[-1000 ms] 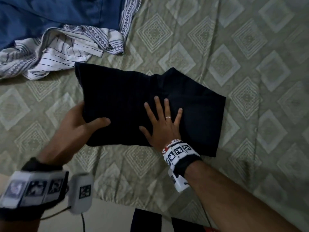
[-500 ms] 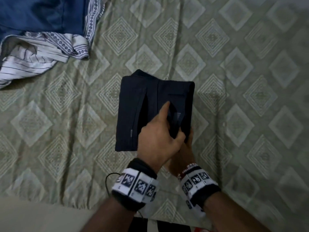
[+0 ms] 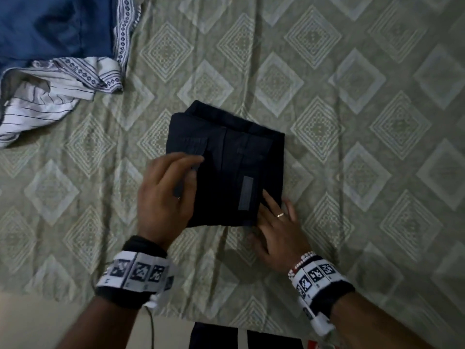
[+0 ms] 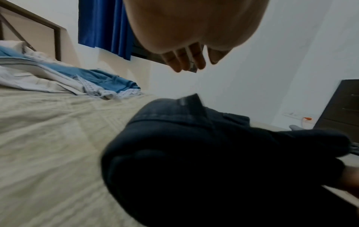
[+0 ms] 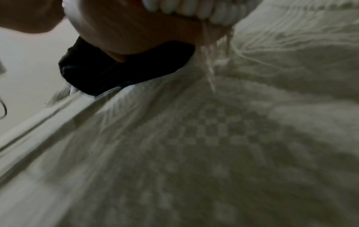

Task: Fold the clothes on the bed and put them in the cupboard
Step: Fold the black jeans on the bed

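A dark navy garment (image 3: 226,157), folded into a compact rectangle with a grey label facing up, lies in the middle of the bed (image 3: 352,122). My left hand (image 3: 173,182) is over its left half with loosely bent fingers. In the left wrist view those fingers (image 4: 184,61) hang above the garment (image 4: 213,153) and hold nothing. My right hand (image 3: 275,217) lies flat at the near right corner, its straight fingers touching the fold's edge. The right wrist view shows only the palm above the dark cloth (image 5: 116,69).
A heap of unfolded clothes, blue cloth (image 3: 50,28) and white striped cloth (image 3: 45,104), sits at the bed's far left. The bed's near edge (image 3: 75,323) is just in front of me. A dark cupboard (image 4: 340,107) stands beyond the bed, and a blue curtain (image 4: 104,26) hangs on the wall.
The wide dark garment was folded over to the right into a narrower stack. My hands have since parted: the left came back over the left half, the right slid to the near right corner.
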